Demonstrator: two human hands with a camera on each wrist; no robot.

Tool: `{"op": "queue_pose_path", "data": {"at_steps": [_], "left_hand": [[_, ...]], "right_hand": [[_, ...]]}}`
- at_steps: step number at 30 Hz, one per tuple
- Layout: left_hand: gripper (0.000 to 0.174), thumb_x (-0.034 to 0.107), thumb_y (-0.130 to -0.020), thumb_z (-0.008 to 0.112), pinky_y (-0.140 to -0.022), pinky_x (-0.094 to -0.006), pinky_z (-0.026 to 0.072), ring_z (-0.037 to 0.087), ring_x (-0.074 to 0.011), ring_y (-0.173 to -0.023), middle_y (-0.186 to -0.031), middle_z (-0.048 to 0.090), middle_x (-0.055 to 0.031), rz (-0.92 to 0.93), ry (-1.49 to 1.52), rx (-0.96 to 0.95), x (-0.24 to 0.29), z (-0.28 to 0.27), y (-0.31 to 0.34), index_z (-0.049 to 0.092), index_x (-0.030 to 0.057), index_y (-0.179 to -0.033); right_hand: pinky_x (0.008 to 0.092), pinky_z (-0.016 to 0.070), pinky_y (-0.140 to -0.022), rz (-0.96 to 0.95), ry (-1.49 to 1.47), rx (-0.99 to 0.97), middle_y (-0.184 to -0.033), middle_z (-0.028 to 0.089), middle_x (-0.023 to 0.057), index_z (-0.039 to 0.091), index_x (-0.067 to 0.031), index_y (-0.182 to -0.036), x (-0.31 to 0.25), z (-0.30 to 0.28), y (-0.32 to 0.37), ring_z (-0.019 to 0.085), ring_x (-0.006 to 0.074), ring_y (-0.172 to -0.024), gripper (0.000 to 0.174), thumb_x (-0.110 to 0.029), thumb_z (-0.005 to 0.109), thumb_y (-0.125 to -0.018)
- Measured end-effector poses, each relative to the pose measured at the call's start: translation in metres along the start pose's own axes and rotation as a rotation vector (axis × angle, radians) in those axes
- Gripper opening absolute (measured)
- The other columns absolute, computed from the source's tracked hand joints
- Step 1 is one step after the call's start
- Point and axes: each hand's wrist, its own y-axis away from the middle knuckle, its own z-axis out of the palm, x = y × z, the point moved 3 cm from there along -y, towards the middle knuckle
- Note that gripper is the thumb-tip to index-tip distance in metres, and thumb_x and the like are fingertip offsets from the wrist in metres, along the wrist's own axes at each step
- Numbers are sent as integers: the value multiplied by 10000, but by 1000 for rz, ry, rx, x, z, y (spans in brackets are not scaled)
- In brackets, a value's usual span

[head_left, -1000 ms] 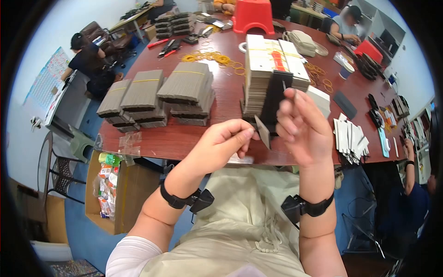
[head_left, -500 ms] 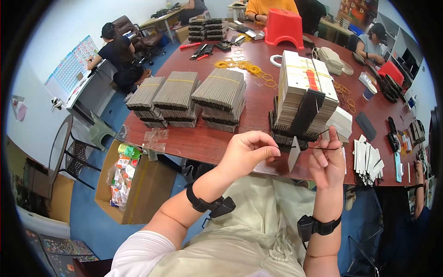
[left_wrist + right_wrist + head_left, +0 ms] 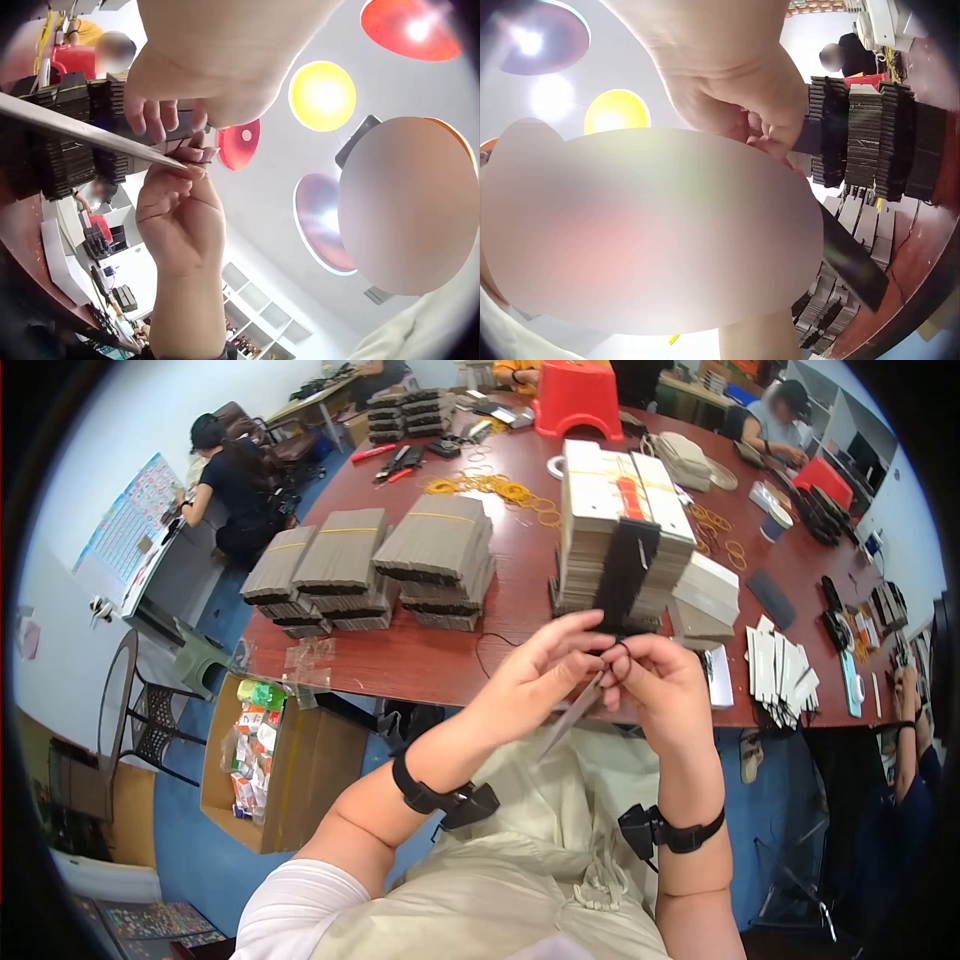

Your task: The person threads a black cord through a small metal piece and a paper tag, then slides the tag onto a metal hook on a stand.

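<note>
A thin flat card (image 3: 570,725), with a black cord (image 3: 618,646) at its upper end, is tilted in front of my body. My right hand (image 3: 660,678) pinches the card's corded end between thumb and fingers. From the other side my left hand (image 3: 540,682) comes in, thumb and finger pinching at the cord, other fingers raised. In the left wrist view the card (image 3: 82,131) is nearly edge-on, its end at the right hand's fingertips. A black face of the card (image 3: 855,259) shows in the right wrist view. Behind the hands stands a tall card stack (image 3: 590,560) with a black card (image 3: 627,575) leaning on it.
Several banded grey stacks (image 3: 430,550) stand on the table's left. Loose white corded tags (image 3: 778,670) lie at the right, near a dark card (image 3: 770,598). Yellow rubber bands (image 3: 490,487) and a red stool (image 3: 578,400) are farther back. A cardboard box (image 3: 310,760) is below the table's left edge.
Half a second ago the card hung on the cord stretched to my right hand, the hands apart. Now the hands have come together at its corded end, and the card slants toward my body.
</note>
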Motion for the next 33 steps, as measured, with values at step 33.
{"op": "queue_pose_path", "data": {"at_steps": [33], "left_hand": [[473, -87, -698, 682, -791, -309, 496, 576, -199, -949, -1074, 553, -140, 221, -704, -185, -33, -31, 3, 551, -44, -1151]], "right_hand": [[204, 332, -519, 28, 563, -105, -662, 497, -50, 589, -19, -778, 19, -39, 4, 414, 29, -605, 203, -189, 563, -885]]}}
